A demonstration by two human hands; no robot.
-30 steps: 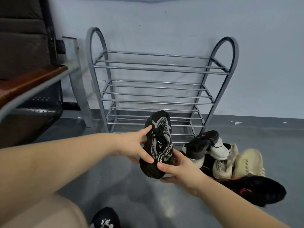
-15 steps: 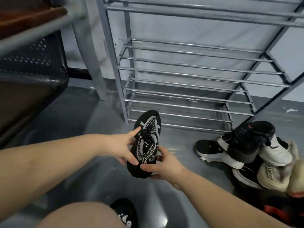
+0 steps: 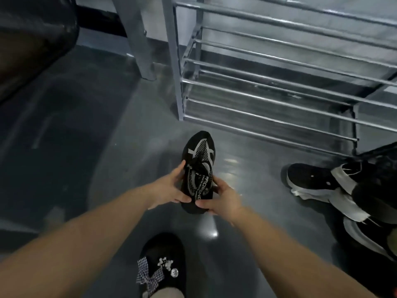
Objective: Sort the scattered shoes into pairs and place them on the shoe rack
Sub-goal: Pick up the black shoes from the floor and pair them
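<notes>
A black knit sneaker (image 3: pixel 198 155) with grey stripes and white lettering points away from me, low over the floor in front of the shoe rack (image 3: pixel 268 82). My left hand (image 3: pixel 169 188) grips its left side near the laces. My right hand (image 3: pixel 223 198) holds its heel and right side. The grey metal rack stands against the wall with its lower bar shelves bare. A heap of scattered shoes (image 3: pixel 343 190), black and white, lies on the floor at the right, partly cut off by the frame edge.
A black slipper with a checked bow (image 3: pixel 163 263) is on my foot at the bottom. A grey post (image 3: pixel 137 39) stands left of the rack. A dark seat (image 3: pixel 32 39) fills the upper left. The floor is glossy grey.
The view has tilted down and closer to the floor. Both hands have lowered the black sneaker toward the floor in front of the rack's bottom shelf, keeping the same grip.
</notes>
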